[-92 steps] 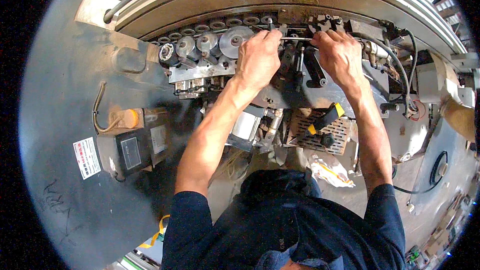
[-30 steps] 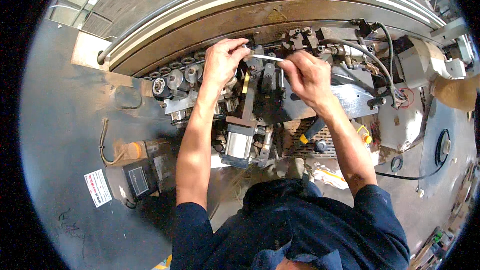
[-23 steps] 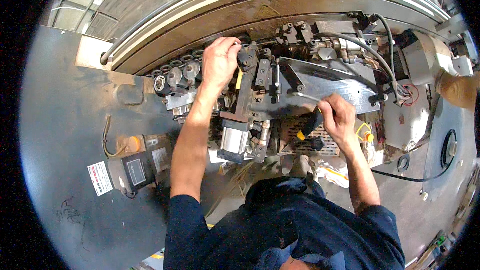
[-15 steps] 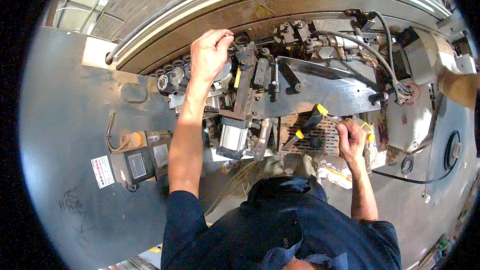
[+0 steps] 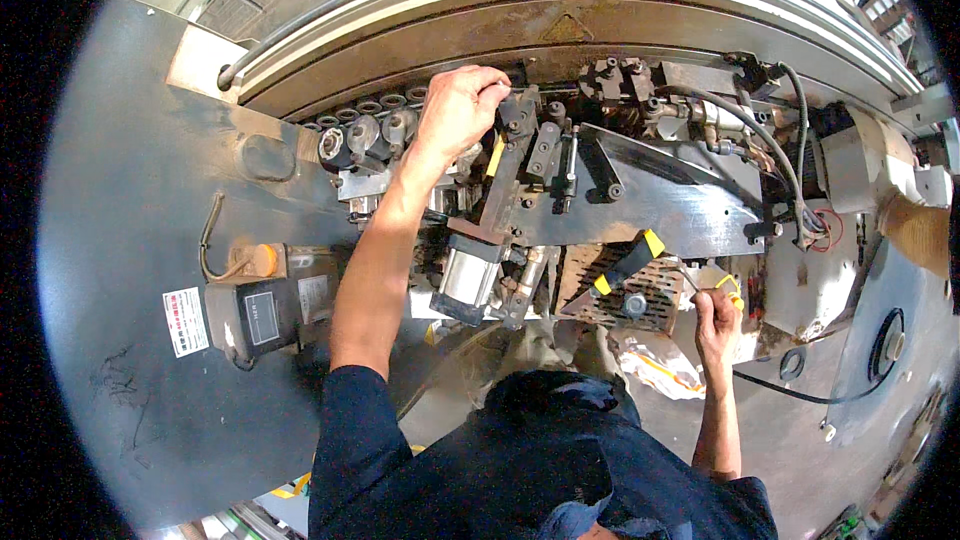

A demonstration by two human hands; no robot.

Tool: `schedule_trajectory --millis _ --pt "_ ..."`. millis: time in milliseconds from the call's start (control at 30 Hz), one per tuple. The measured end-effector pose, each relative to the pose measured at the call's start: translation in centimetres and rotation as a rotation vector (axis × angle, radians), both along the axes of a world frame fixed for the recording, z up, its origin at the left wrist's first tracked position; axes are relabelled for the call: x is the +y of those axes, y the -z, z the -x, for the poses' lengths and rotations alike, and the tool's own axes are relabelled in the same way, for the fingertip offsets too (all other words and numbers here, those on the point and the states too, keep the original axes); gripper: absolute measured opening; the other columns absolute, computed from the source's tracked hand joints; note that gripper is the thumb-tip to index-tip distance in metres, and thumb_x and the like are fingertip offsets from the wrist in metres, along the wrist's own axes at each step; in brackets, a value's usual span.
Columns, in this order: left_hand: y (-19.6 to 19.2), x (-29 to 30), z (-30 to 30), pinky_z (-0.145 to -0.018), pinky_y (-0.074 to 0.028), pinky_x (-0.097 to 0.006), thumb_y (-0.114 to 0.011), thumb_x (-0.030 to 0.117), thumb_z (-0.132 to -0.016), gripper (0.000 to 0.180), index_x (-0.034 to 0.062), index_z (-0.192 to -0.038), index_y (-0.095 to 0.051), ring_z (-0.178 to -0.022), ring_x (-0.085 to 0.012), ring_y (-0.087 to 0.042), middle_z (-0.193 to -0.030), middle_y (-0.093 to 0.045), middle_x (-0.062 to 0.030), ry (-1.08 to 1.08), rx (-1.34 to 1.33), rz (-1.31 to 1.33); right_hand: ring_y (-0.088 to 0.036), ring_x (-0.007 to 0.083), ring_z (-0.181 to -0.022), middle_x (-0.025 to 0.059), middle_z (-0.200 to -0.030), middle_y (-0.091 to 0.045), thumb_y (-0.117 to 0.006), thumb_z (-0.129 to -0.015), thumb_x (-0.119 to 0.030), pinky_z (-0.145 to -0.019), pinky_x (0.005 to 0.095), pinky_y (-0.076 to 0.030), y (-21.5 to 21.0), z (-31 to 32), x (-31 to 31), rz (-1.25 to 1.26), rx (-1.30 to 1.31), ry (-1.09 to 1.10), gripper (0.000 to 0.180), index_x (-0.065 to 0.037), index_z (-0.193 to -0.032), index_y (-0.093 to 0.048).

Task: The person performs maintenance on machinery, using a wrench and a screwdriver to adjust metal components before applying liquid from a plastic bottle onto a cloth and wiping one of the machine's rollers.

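My left hand (image 5: pixel 462 112) is raised over the far side of the machine. Its thumb and fingers are pinched together beside the top of a dark steel bracket (image 5: pixel 518 118); what they hold, if anything, cannot be made out. My right hand (image 5: pixel 717 328) is closed around a thin metal rod-like tool (image 5: pixel 688 278), whose shaft sticks out toward the slotted plate (image 5: pixel 590 278). Lying across that plate is a hand tool with a black and yellow handle (image 5: pixel 630 262). Left of the plate is a silver cylinder block (image 5: pixel 468 275), below my left forearm.
A flat steel plate (image 5: pixel 680 205) carries a bar and bolts. Hoses (image 5: pixel 770 120) curve over fittings at the far right. A dark motor box (image 5: pixel 262 318) with a cable is at left. A long rail (image 5: pixel 560 15) runs behind the machine.
My left hand has moved right, closer to the bracket top. My right hand has drawn back toward me, with the thin tool still in it. The whole view has shifted slightly.
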State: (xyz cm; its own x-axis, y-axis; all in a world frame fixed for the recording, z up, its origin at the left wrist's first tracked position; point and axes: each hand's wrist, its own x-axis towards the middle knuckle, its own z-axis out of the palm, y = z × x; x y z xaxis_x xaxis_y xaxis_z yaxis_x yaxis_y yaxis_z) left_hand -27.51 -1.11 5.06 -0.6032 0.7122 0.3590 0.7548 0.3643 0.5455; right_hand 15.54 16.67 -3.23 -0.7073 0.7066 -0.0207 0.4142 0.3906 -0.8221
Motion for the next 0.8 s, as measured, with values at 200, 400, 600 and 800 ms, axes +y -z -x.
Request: schedule_trajectory --millis 200,400,600,800 --pt "0.5 1.0 0.1 -0.077 -0.054 -0.033 -0.069 0.017 -0.087 0.017 0.0038 -0.096 -0.074 -0.085 -0.0232 -0.069 -0.092 -0.072 -0.0110 -0.006 -0.008 -0.054 -0.052 0.0068 -0.071 0.0003 -0.078 -0.064 -0.058 -0.100 -0.020 -0.065 0.0246 -0.044 1.5 -3.0 1.8 0.119 -0.084 0.178 0.026 0.002 -0.089 -0.066" --pt "1.3 1.4 -0.5 -0.081 -0.054 -0.030 -0.064 0.013 -0.094 0.019 0.0013 -0.107 -0.071 -0.089 -0.0168 -0.068 -0.099 -0.072 -0.0085 -0.046 0.030 -0.007 -0.052 0.0117 -0.067 0.0026 -0.071 -0.061 -0.062 -0.097 -0.026 -0.063 0.0307 -0.045 3.7 -8.5 1.8 0.063 0.020 0.495 0.027 0.000 -0.091 -0.069" --pt "3.3 0.5 0.0 -0.078 -0.052 -0.025 -0.062 0.011 -0.097 0.019 -0.0020 -0.108 -0.070 -0.086 -0.0101 -0.062 -0.100 -0.069 -0.0052 -0.106 -0.109 -0.013 -0.065 0.0214 -0.072 0.0111 -0.075 -0.068 -0.059 -0.096 -0.034 -0.070 0.0342 -0.049 10.4 -19.4 2.4 0.071 -0.283 0.794 0.036 -0.001 -0.088 -0.070" --pt "3.4 -3.8 2.3 -0.093 -0.048 -0.029 -0.060 0.018 -0.098 0.026 -0.0012 -0.114 -0.069 -0.103 -0.0154 -0.063 -0.114 -0.070 -0.0086 -0.185 0.048 0.051 -0.066 0.0401 -0.087 0.0246 -0.091 -0.069 -0.055 -0.096 -0.031 -0.079 0.0453 -0.051 23.7 -20.7 11.6 -0.022 -0.411 0.626 0.033 -0.001 -0.096 -0.067"
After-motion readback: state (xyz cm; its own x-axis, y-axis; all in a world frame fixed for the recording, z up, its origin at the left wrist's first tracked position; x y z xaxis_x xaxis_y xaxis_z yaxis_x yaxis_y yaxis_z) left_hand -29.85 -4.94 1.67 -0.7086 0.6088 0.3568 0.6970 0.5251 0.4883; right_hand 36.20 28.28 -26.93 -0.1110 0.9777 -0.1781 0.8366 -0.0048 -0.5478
